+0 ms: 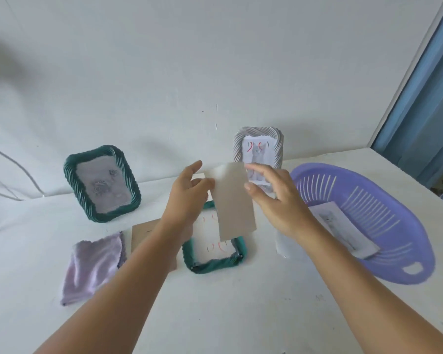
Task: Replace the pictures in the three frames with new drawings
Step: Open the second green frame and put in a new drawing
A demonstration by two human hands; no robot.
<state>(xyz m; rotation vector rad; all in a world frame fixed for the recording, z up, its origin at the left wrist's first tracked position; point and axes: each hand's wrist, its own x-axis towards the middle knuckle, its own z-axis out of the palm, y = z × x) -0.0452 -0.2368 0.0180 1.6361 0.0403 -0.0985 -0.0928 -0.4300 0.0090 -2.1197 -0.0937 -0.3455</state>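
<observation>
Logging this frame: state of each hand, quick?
Left hand: pinches the left edge of the grey card.
Right hand: fingers spread and relaxed at the card's right edge; a grip cannot be told.

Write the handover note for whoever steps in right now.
Left hand pinches the grey backing card at its left edge; right hand is open, fingertips at its right edge.
The card is held above the green frame lying flat, which has a red-marked drawing in it.
Standing green frame shows a greyish picture. Standing white frame shows a red-marked drawing.
A picture sheet lies in the purple basket.
Left: fit the card into the flat frame, then check the standing green one.
</observation>
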